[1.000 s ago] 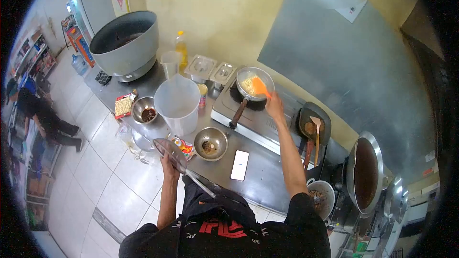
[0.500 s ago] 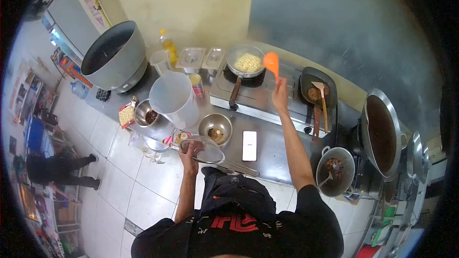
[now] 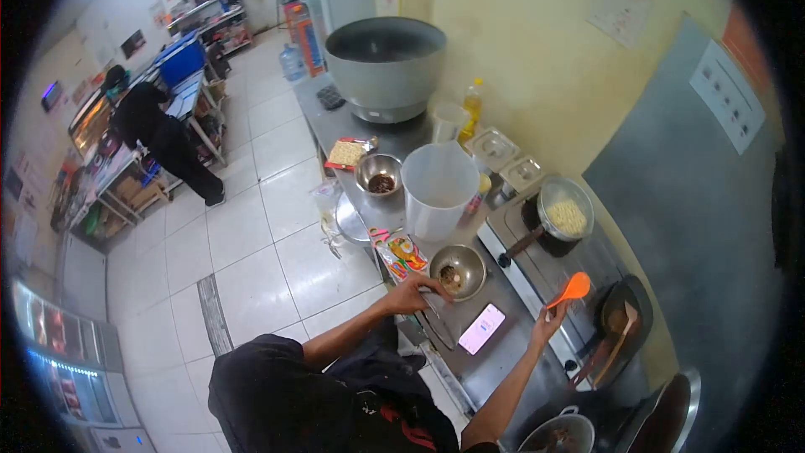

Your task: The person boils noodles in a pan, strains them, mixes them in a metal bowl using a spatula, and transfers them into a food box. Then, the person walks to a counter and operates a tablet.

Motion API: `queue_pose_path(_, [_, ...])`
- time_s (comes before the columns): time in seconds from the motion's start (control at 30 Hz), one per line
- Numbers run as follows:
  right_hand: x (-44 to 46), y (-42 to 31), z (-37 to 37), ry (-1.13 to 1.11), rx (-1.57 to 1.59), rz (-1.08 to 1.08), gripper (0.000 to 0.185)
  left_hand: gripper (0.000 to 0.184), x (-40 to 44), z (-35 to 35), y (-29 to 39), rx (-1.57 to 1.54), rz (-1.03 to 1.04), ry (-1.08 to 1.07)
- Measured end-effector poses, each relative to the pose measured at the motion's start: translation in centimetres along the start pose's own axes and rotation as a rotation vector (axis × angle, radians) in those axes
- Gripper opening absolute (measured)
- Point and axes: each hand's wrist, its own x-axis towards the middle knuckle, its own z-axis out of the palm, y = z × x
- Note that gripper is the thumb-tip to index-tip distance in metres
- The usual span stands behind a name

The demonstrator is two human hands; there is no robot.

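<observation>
My right hand is closed round the handle of an orange ladle, raised over the front of the stove. Behind it, a pan of pale noodles sits on a burner. My left hand is beside a steel bowl with brown contents, fingers curled. Below those fingers shows the thin curved rim of what appears to be a glass lid, mostly hard to make out. A phone with its screen lit lies on the counter between my hands.
A large translucent jug, another steel bowl and food packets stand left. Behind is a big grey pot. A square pan with a wooden spatula and a wok are right. A person bends over a far table.
The view has swung left and tilted up, showing more of the room. My right hand has lowered with the orange ladle from beside the noodle pan. The glass lid shows less clearly.
</observation>
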Motion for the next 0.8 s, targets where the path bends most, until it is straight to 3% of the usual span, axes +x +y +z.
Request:
queue_pose_path(0.07, [0.5,-0.1,0.0,0.033,-0.101,-0.039,0.054,0.024,-0.3,0.8,0.5,0.038,0.084,-0.039])
queue_pose_path(0.2, [-2.1,-4.0,-0.6,0.117,-0.314,-0.205,0.049,0.024,-3.2,2.8,0.8,-0.042,0.0,-0.133])
queue_pose_path(0.27, [-6.2,-7.2,-0.7,0.033,-0.209,-0.137,0.042,0.023,-4.5,3.6,0.1,-0.083,0.027,-0.14])
queue_pose_path(0.3, [-8.7,-6.4,-0.1,0.038,0.082,-0.019,0.037,0.021,-5.1,3.9,-0.1,-0.088,0.014,-0.151])
queue_pose_path(0.37, [-14.4,-9.6,-0.2,-0.232,0.222,0.164,0.05,0.02,-5.3,3.5,0.3,-0.101,0.037,-0.144])
queue_pose_path(0.4, [-17.8,-6.6,0.8,-0.301,0.392,0.235,0.051,0.019,-5.6,3.2,1.2,-0.115,0.002,-0.148])
queue_pose_path(0.5, [-24.4,-9.3,4.8,-0.705,0.186,0.389,0.048,0.019,-5.6,1.8,2.5,-0.052,0.034,-0.052])
queue_pose_path(0.63, [-29.6,-15.4,8.6,-1.04,-0.031,0.329,0.044,0.02,-7.9,-2.3,4.4,-0.011,0.111,0.108])
queue_pose_path(0.8, [-34.4,-25.8,11.4,-1.168,-0.33,0.151,0.041,0.023,-16.9,-8.2,7.7,0.052,0.101,0.276])
